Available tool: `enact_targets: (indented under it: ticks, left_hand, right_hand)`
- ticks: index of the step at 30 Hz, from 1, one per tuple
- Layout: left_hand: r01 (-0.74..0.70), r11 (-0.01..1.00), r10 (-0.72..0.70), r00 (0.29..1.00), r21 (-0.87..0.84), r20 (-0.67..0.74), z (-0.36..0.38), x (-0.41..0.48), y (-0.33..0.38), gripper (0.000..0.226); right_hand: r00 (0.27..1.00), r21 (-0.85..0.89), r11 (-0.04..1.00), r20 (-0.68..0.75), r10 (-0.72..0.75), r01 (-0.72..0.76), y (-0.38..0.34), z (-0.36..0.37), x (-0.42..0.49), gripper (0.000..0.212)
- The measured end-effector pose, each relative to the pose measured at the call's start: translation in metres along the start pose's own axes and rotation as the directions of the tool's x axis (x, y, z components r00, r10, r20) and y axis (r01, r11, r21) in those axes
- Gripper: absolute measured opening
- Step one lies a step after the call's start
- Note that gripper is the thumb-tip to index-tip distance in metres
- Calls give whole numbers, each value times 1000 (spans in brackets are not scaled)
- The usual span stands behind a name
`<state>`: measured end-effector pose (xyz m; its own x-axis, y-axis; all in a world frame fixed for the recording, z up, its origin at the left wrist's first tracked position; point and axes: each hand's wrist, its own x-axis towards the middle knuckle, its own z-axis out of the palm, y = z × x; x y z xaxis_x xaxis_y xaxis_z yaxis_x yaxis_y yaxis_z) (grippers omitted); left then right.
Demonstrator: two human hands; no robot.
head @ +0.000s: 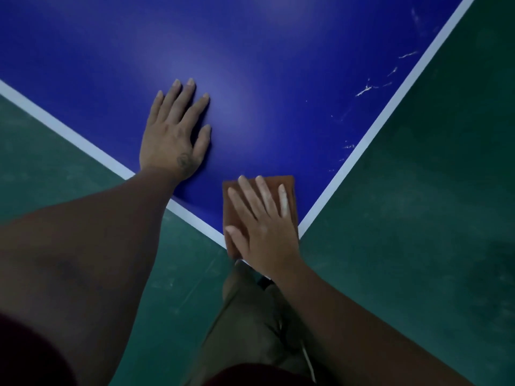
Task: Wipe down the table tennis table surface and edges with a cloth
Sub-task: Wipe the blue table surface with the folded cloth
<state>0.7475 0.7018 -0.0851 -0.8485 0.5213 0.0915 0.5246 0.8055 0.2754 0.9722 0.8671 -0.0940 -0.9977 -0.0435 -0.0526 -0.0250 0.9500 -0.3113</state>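
Olive trousers [250, 316] stand on a green floor [404, 246] at the near corner of the blue surface [250, 65], where the right hand [262, 227] presses flat, fingers slightly spread, on a folded brown cloth [230, 214] covering the meeting white edge lines [69, 135]. Just beyond, to the left, the left hand [174, 132] rests palm down on bare blue, fingers spread, apart from the cloth. Farther off, white scuffs [365, 90] fleck the surface near its right edge.

No text, label, brand or number can be read anywhere. A small dark mark [184, 160] on the back of the left hand [174, 135] is too blurred to make out.
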Motion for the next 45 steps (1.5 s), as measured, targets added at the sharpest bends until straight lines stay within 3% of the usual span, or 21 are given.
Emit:
enact_targets:
  ticks: [4,7,9,12,15,19,26,32,39,42,45]
  left_hand:
    - [40,999,-41,999,27,18,0,-4,9,56]
    - [227,974,-227,974,16,-1,5,-14,36,55]
    - [446,895,-446,894,-25,-29,10,-20,68,56]
    - [710,703,-711,702,-43,-50,21,-26,127,59]
    - [807,590,-806,591,30,-31,41,-28,188,64]
    - [858,511,-858,512,48,-35,54,-19,213,68]
    - [868,494,-866,496,40,-64,61,-18,212,68]
    - [873,486,-869,487,31,-92,66,-19,211,70]
    - [872,488,-866,490,40,-102,65,-18,212,70]
    - [873,486,-867,487,42,-105,65,-18,212,70]
    - [874,484,-866,485,39,-118,65,-18,212,70]
  right_hand:
    - [949,0,954,99,-299,300,44,-14,-25,67]
    - [925,-58,930,145,-351,362,107,-41,-2,67]
    - [938,-114,933,109,-330,341,150,-60,25,68]
    - [937,-151,925,86,-338,348,200,-81,68,68]
    - [938,-193,918,89,-336,347,231,-95,96,67]
    - [961,-218,936,62,-270,277,222,-95,95,65]
    - [961,-130,953,60,-269,275,160,-74,113,69]
    - [868,-92,863,64,-492,496,241,-95,144,65]
    - [973,-231,946,93,-210,226,364,-148,183,66]
    - [986,-260,952,86,-145,163,336,-142,182,67]
    - [971,-231,943,73,-227,238,275,-124,170,68]
